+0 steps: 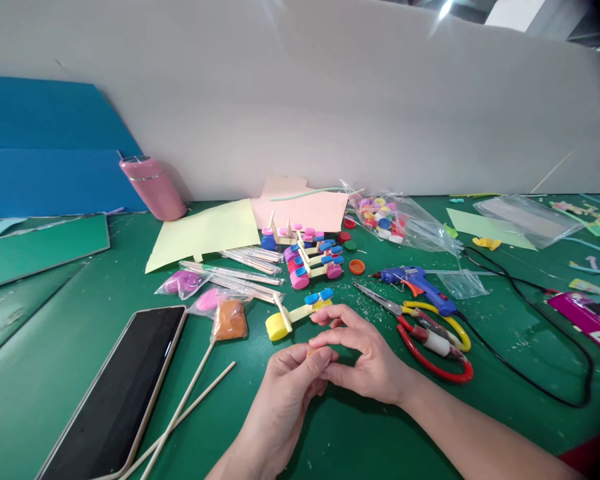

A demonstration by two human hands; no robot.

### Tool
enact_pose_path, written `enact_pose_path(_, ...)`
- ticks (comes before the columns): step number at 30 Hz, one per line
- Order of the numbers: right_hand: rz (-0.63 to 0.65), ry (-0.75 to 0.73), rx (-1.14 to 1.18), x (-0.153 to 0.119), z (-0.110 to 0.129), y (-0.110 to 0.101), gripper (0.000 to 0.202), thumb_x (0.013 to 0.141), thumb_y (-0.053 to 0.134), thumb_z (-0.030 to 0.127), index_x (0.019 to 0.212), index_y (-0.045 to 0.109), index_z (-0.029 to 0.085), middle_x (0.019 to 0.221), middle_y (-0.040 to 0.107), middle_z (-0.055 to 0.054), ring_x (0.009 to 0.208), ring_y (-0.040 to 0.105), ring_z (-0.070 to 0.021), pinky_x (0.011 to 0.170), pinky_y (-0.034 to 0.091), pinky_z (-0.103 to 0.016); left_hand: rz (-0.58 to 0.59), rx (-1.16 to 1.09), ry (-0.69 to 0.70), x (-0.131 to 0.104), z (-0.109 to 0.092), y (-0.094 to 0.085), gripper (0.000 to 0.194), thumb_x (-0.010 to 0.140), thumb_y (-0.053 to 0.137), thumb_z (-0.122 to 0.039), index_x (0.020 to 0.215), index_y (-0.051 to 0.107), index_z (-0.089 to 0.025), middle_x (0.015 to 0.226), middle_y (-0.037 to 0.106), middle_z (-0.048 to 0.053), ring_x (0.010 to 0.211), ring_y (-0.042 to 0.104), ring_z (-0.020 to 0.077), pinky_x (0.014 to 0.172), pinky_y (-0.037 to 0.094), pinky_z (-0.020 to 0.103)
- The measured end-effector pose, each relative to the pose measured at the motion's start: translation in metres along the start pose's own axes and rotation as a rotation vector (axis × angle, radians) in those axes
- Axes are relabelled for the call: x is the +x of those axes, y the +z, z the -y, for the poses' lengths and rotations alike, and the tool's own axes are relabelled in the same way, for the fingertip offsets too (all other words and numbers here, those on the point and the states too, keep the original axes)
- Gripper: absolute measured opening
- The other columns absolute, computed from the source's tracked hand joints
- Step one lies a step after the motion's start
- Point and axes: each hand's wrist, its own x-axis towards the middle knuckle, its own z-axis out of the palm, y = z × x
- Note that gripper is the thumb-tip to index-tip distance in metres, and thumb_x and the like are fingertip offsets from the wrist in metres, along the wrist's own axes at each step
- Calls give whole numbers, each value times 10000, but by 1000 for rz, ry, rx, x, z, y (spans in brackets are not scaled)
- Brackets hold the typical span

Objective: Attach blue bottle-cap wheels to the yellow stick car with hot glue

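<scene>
My left hand point(300, 380) and my right hand point(363, 350) meet above the green table, fingertips touching. Both are closed in a pinch; whatever sits between the fingers is too small and hidden to name. Just beyond them lies a small model point(300, 313) with a yellow clay-like block, pale sticks and blue pieces on top. Behind it several similar models point(313, 257) in pink, purple and blue stand close together. A bag of orange-brown clay point(231, 320) rests left of the yellow model, beside bags of purple clay point(181, 283) and pink clay point(210, 300).
On the left are a phone point(125, 393), two crossed wooden sticks point(183, 407) and a pink tumbler point(153, 188). To the right lie scissors point(425, 330), a blue glue gun point(420, 283) with a black cable, a bag of bottle caps point(385, 217) and a magenta power strip point(585, 320).
</scene>
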Motion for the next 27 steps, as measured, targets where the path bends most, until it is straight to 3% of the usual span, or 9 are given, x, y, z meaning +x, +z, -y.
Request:
enact_pose_path(8, -62, 26, 86, 2, -1, -5, 244, 718, 690, 200, 958, 645, 210, 1089, 505, -71, 1067, 511, -197, 908, 448, -331, -21, -17, 73, -1, -2, 1, 331, 726, 614, -323, 460, 542, -141, 483, 446, -17, 531, 352, 96, 538, 287, 240)
enact_pose_path(12, -53, 14, 59, 2, -1, -4, 319, 702, 704, 209, 1012, 630, 206, 1083, 503, -76, 1074, 504, -202, 915, 442, -335, -88, 117, 123, 0, 0, 1, 324, 691, 647, -358, 472, 538, -146, 487, 425, -25, 543, 338, 102, 542, 275, 246)
enact_pose_path(15, -61, 5, 22, 1, -1, -2, 245, 717, 686, 206, 959, 646, 213, 1065, 511, -71, 1049, 515, -198, 870, 466, -323, -91, 204, 143, -1, 0, 2, 334, 696, 636, -391, 488, 547, -146, 497, 425, -24, 542, 325, 103, 533, 262, 248)
enact_pose_path(27, -70, -12, 25, -1, -1, -6, 251, 730, 680, 186, 978, 655, 215, 1112, 511, -65, 1054, 509, -189, 877, 428, -308, -72, 125, 108, -3, -2, 3, 335, 742, 590, -386, 513, 571, -143, 507, 455, -13, 543, 343, 103, 527, 276, 241)
